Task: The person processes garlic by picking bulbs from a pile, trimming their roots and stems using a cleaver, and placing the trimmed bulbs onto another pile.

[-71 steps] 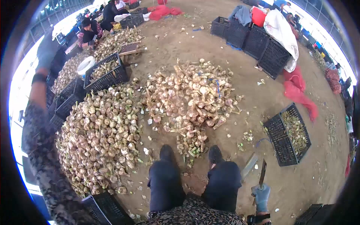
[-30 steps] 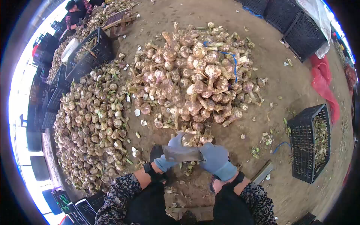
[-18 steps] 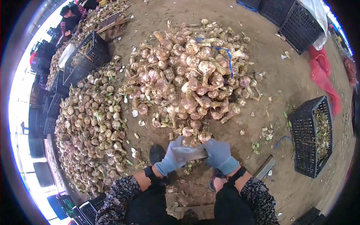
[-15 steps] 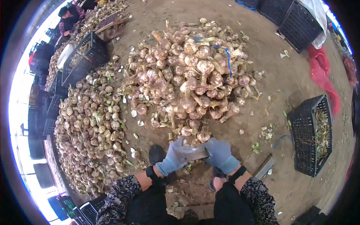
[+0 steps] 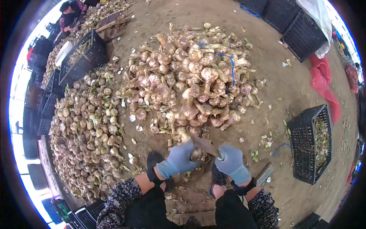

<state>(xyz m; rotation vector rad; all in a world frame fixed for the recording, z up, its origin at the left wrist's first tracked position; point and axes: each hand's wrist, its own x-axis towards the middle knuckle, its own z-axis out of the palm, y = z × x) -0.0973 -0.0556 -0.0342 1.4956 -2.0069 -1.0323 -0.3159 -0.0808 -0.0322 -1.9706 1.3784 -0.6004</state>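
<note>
My left hand (image 5: 178, 158), in a blue-grey glove, is closed around a garlic bulb (image 5: 196, 154) that shows beside its fingers. A knife (image 5: 206, 146) with a broad, dull blade is gripped in my right hand (image 5: 231, 162), gloved the same way. Its blade slants up and left across the top of that bulb; motion blur hides whether it touches. Just beyond both hands rises a large heap of garlic with stems (image 5: 190, 82), a blue strap (image 5: 232, 66) lying over it.
Left of me spreads a pile of garlic bulbs with short stems (image 5: 85, 133). A black crate (image 5: 307, 147) holding trimmings stands at the right, near red netting (image 5: 324, 82). More black crates (image 5: 305, 36) sit at the back right. Another person (image 5: 70, 15) is at the far left.
The blade has turned from nearly level to a slant, its left end higher. My right hand has shifted slightly right and down, and a bulb now shows at my left fingers.
</note>
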